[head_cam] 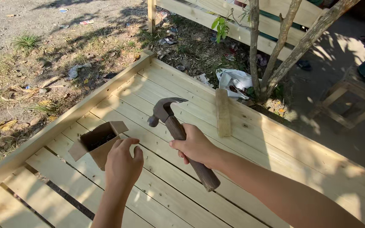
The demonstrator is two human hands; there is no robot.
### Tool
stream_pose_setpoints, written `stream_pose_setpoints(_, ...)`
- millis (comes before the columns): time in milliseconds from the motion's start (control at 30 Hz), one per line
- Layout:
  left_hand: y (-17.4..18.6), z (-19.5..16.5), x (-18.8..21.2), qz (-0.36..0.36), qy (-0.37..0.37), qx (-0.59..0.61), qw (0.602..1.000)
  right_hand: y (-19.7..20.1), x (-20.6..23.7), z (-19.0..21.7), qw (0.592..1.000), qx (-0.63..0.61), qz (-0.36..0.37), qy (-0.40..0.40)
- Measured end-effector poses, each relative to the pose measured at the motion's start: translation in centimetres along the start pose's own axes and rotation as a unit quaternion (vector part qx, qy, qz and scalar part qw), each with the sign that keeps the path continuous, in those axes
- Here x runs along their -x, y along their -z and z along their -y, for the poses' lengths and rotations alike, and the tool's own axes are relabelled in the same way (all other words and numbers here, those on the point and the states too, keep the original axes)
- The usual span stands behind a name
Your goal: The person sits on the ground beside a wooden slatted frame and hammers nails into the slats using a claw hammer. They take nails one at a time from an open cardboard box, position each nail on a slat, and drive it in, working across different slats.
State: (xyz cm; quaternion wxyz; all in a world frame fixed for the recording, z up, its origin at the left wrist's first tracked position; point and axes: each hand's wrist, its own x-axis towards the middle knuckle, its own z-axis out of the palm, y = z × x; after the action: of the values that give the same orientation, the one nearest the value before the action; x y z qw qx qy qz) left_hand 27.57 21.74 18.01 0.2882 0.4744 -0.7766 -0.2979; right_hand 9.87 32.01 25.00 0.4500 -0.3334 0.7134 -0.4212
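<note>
My right hand (196, 147) grips the wooden handle of a claw hammer (172, 121), whose steel head points up and left above a pale slatted wooden platform (275, 143). Just beside an open cardboard box (98, 142) of dark nails hovers my left hand (123, 164), fingers curled and close together; whether it pinches a nail cannot be made out. The box sits on the slats at the platform's left side.
A short loose wooden block (223, 112) lies on the slats beyond the hammer. Thin tree trunks (275, 55) rise at the platform's far edge with a white plastic bag (235, 80) at their base. Littered dirt ground (43, 50) lies left; a wooden fence (216, 17) stands behind.
</note>
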Motion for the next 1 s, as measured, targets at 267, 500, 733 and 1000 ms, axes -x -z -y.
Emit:
stream_pose_setpoints(267, -2.8, 1.3, -2.7, 0.001, 0.065, 0.001, 0.998, 1.6, -2.5, -1.6, 0.999, -0.024, 0.021, -0.017)
stream_pose_setpoints(500, -4.0, 4.0, -3.9, -0.029, 0.029, -0.034, 0.999, 0.4, -4.7, -1.5, 0.998, -0.026, 0.054, 0.002)
stream_pose_setpoints(733, -3.5, 8.2, -5.8, -0.022, 0.042, -0.079, 0.996, -0.3, -6.5, -1.9, 0.996, 0.030, 0.080, 0.013)
stream_pose_setpoints(1000, -3.6, 13.1, -6.6, -0.008, 0.062, -0.142, 0.988, -0.7, -9.2, -3.7, 0.996, -0.045, 0.064, -0.044)
